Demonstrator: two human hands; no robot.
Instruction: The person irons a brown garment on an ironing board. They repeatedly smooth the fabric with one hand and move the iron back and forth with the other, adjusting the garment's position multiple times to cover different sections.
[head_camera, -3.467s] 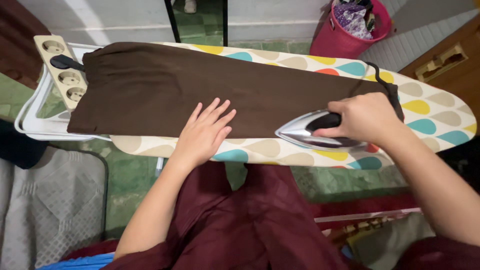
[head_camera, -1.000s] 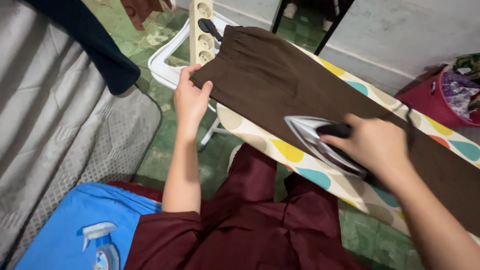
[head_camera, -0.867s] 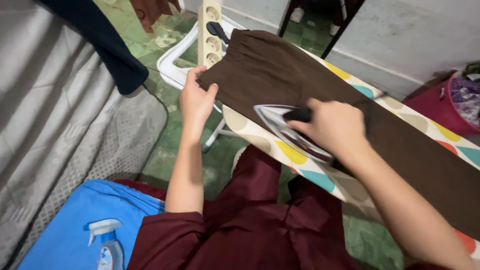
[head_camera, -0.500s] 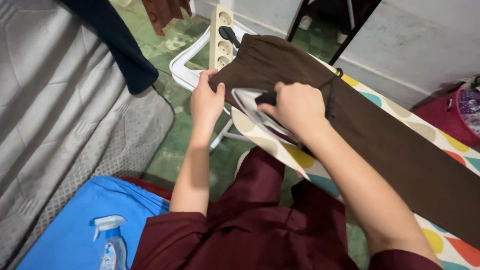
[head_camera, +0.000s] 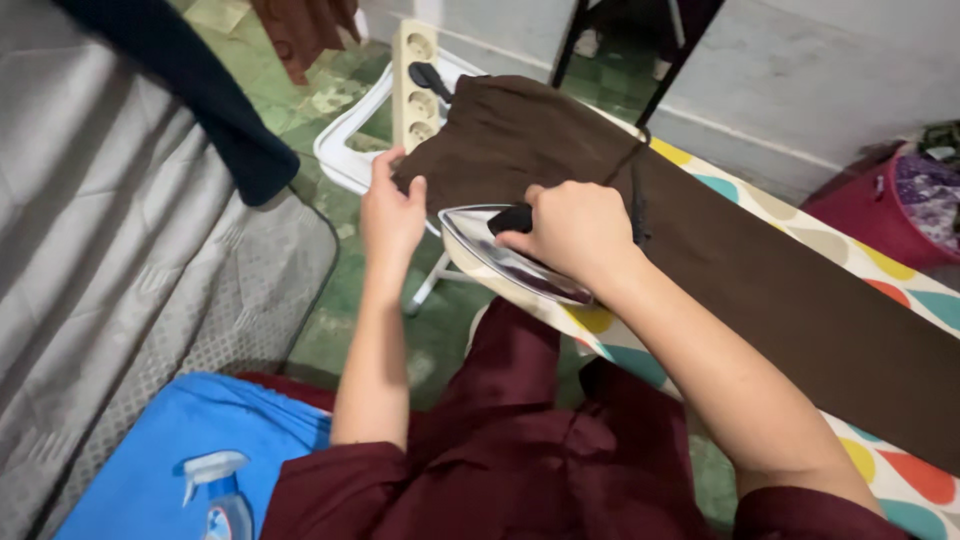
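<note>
left hand (head_camera: 392, 212) pinches the near corner of the brown trousers (head_camera: 620, 200) to keep the cloth taut, while right hand (head_camera: 578, 232), closed round the handle, presses the iron (head_camera: 505, 262) flat just beside it on the ironing board (head_camera: 900, 470).

Just the one head cam, looking steeply down from close above the ironing board (head_camera: 800, 330), which ran from near right to far left. Floor on the left, wall at the far edge.
</note>
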